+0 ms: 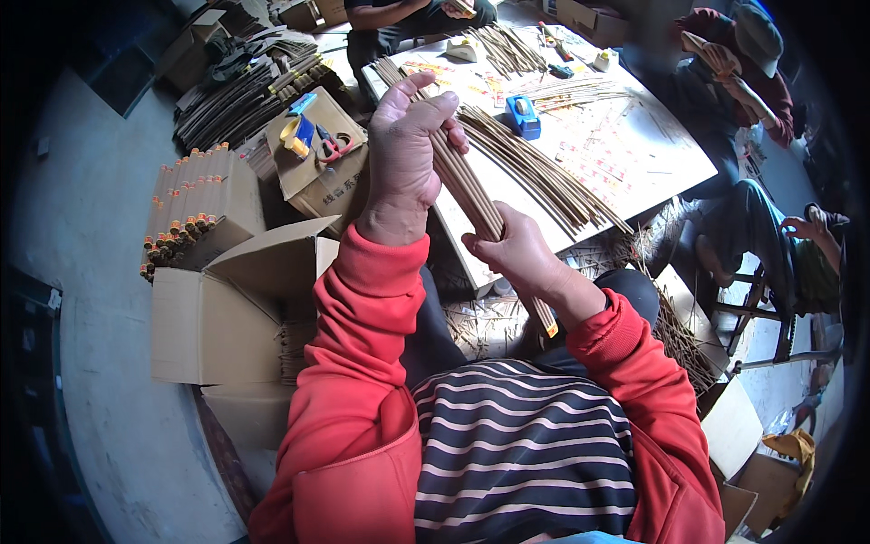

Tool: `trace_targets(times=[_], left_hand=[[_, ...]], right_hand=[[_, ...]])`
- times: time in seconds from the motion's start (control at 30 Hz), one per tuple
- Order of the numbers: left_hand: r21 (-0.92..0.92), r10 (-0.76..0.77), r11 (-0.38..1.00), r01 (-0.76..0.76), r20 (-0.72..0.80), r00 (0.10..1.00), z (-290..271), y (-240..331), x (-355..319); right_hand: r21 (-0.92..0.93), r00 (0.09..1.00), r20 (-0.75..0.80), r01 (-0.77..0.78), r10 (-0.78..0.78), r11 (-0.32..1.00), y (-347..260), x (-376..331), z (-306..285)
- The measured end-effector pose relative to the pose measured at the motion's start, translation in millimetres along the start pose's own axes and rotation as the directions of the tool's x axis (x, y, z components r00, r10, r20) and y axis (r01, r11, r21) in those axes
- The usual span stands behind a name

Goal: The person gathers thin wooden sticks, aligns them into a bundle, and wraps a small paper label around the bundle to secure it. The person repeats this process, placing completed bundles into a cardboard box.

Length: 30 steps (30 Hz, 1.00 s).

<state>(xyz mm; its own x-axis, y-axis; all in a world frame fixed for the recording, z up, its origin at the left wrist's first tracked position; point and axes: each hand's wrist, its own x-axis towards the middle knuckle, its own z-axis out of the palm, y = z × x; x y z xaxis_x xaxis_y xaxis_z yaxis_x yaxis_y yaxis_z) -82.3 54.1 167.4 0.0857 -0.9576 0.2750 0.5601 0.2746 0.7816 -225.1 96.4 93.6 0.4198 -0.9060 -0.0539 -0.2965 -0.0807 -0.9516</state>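
A slim bundle of long brown incense sticks [471,199] slants in front of me, with a yellow-orange band at its lower end. Around its upper part curl the fingers of my left hand [408,136], the thumb and forefinger raised. Lower down, my right hand [521,249] is closed round the same bundle, its thumb across the sticks. More loose brown sticks [544,168] lie in a row on the white table [671,154], just beyond my hands.
A blue tape dispenser [524,118] stands on the table. At left are a carton [317,177] topped with scissors [333,145], an open carton [217,317] and stacked banded bundles [195,195]. Co-workers sit across the table and at right, one with a hand [811,227] showing.
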Motion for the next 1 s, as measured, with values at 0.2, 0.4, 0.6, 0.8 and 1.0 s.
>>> trace_targets(times=[0.2,0.4,0.6,0.8,1.0], left_hand=[[-0.148,-0.023,0.988,0.044,0.145,0.989,-3,13,-7],[-0.002,0.029,1.000,-0.029,0.148,0.989,16,17,-13],[-0.018,0.019,1.000,-0.014,0.297,0.955,23,13,-21],[0.025,0.149,0.986,-0.167,0.341,0.928,19,9,-25],[0.309,0.175,0.932,-0.190,0.079,0.982,31,-25,-61]], right_hand=[[0.139,0.996,0.088,-0.033,0.021,0.990,-11,-10,2],[-0.026,0.974,0.106,0.205,-0.201,0.978,-10,0,-10],[0.221,0.988,0.151,0.005,-0.039,0.975,-40,-8,-11],[0.060,0.971,-0.136,0.203,-0.194,0.977,-38,-13,-10],[-0.112,0.825,-0.314,0.459,-0.469,0.882,-18,-6,0]])
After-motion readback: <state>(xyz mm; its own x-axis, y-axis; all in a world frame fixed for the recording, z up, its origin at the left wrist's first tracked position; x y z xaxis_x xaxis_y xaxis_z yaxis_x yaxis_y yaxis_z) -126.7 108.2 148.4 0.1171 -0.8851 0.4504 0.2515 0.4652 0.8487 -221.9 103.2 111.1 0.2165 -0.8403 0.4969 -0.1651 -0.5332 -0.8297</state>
